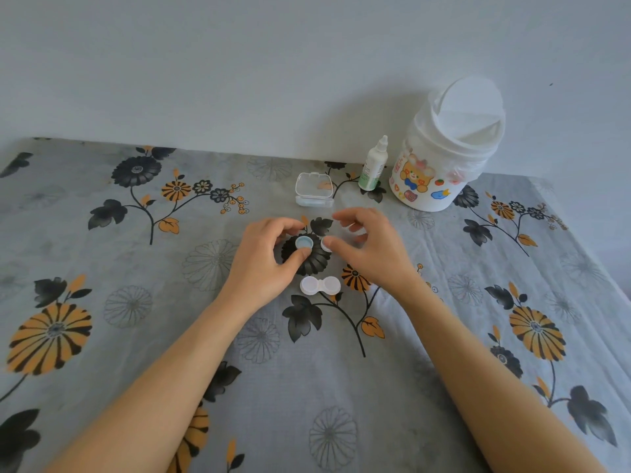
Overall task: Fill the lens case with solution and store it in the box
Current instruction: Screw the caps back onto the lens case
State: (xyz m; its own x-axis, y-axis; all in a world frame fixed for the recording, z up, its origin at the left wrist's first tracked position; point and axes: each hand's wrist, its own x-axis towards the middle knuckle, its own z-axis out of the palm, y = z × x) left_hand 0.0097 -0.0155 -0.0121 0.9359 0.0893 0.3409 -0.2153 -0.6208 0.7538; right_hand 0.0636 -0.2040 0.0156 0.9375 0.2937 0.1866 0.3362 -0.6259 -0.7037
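We are setting the blue cap (304,242) down with our left hand (261,264), fingers curled round it, while our right hand (370,249) is pinching the white cap (326,245). The lens case (320,285) is lying uncapped just nearer, seemingly unfilled; the solution bottle (373,167) and open box (314,190) are waiting farther back.

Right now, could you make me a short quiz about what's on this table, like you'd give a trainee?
1. True or false: the small clear box stands open.
2. Which thing stands nearest the sticker-covered white bin? A) the solution bottle B) the lens case C) the blue cap
3. Fill in: the lens case lies on the floral cloth with both wells ____.

Key: 1 true. 2 A. 3 uncapped; the left hand holds the blue cap, the right hand a white cap.
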